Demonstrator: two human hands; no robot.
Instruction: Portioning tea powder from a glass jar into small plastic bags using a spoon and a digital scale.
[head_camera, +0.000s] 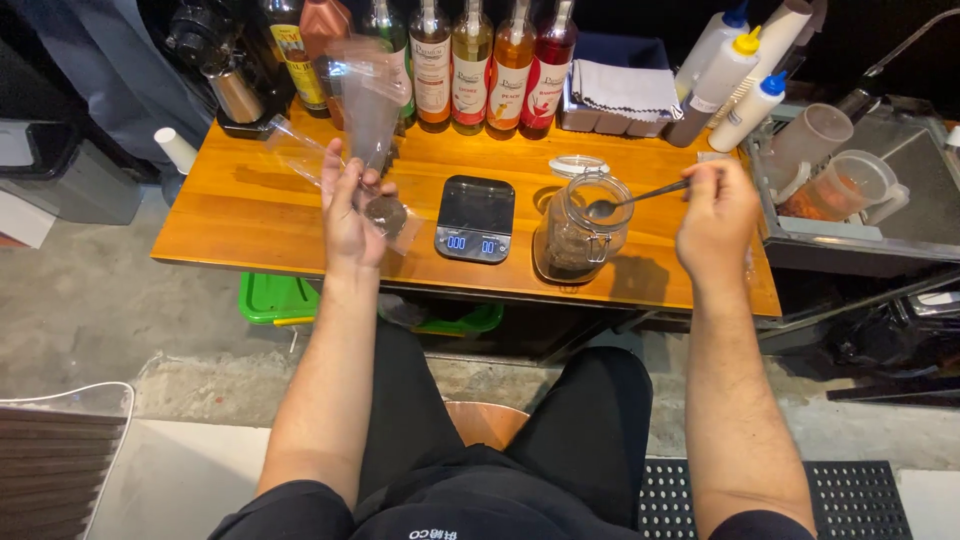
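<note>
Two hands work above a wooden table (250, 215). The left hand (348, 205) is closed on a clear plastic bag (370, 110), held upright with its open end raised; a dark portion sits in the bag bottom, just beside the thumb. The right hand (716, 218) is closed on the handle of a long metal spoon (635, 197). The spoon bowl sits over the mouth of a glass jar (578, 232), which holds dark contents. The jar lid (578, 165) is swung back behind the jar. A black digital scale (474, 218) rests on the table between bag and jar, apart from both. A row of syrup bottles (470, 65) stands along the far table edge.
</note>
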